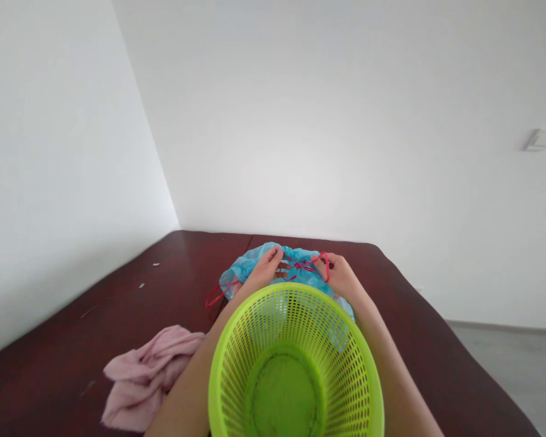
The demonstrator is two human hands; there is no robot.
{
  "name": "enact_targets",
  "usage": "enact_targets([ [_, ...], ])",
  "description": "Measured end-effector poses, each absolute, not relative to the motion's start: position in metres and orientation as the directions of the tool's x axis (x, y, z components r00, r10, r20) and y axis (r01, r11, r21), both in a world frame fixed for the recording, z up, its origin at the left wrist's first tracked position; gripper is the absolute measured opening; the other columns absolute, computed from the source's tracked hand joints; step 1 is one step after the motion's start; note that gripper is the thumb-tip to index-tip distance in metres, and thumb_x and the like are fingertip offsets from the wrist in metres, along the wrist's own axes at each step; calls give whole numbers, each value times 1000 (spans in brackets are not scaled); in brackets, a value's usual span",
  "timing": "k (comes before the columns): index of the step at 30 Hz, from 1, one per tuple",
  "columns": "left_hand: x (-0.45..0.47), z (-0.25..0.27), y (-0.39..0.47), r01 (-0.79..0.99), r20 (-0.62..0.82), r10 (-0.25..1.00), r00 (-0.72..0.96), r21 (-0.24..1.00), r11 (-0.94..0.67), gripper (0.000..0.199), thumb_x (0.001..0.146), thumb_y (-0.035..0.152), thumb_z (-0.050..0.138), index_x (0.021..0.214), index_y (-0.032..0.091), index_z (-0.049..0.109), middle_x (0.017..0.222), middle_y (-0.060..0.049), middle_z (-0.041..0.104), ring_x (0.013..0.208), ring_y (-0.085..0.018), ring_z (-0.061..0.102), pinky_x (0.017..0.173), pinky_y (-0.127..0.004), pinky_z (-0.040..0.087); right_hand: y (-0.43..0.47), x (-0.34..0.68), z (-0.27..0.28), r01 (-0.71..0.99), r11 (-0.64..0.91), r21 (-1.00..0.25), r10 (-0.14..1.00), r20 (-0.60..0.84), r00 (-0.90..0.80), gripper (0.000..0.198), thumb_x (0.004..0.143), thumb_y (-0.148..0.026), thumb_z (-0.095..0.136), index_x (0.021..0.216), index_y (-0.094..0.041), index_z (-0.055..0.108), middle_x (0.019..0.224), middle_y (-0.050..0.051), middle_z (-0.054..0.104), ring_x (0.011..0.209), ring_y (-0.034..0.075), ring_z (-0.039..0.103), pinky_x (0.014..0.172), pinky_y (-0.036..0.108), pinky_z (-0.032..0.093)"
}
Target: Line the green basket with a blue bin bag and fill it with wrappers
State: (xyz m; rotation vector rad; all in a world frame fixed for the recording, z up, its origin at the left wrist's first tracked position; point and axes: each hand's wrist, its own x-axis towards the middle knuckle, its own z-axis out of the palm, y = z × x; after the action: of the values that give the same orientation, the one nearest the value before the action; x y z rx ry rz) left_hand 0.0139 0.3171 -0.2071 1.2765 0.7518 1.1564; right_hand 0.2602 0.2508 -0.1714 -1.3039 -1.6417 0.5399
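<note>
The bag (306, 277) lies on the table (430, 364) beyond the basket (235, 358). The right hand (341, 274) pinches its red cord (327, 270); what the left hand (266, 267) grips, I cannot tell. A hard tug could tear the thin plastic or snarl the cord; the right forearm (390, 358) could knock the basket.

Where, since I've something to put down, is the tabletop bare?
Between the right forearm and the right edge of the table; also between pink cloth, blue bag and left wall, barring small scraps. Crowded middle: left hand, right hand, bag, green basket.
</note>
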Motion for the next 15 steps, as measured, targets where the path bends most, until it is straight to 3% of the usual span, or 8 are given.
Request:
enact_targets([
  [4,15,-195,307,-295,107,924,367,955,7,52,95,71,93,107,28,65,105,-6,84,95,-28,86,80,-40,69,246,254,-174,589,393,-706,839,538,85,45,102,-66,76,85,-25,80,91,6,74,85,26,68,81,39,52],
  [7,14,-186,300,-309,120,913,389,951,7,54,91,69,97,108,27,67,104,-6,85,95,-28,86,81,-38,67,243,253,-177,558,489,-671,799,600,22,29,99,-56,85,103,-28,84,106,8,77,95,28,73,89,42,55],
  [11,10,-176,292,-216,203,878,433,969,-118,53,85,55,105,109,25,69,91,-3,83,85,-24,82,67,-29,54,244,254,-180,531,489,-692,838,543,-64,26,101,-49,79,86,-28,77,91,5,74,86,26,69,78,39,51],
  [15,8,-171,293,-151,263,890,372,963,-221,51,81,53,103,106,24,69,82,0,79,70,-18,73,60,-26,49,246,258,-176,551,464,-693,836,548,-14,29,98,-46,74,78,-26,72,86,5,73,81,25,67,77,39,48],
])
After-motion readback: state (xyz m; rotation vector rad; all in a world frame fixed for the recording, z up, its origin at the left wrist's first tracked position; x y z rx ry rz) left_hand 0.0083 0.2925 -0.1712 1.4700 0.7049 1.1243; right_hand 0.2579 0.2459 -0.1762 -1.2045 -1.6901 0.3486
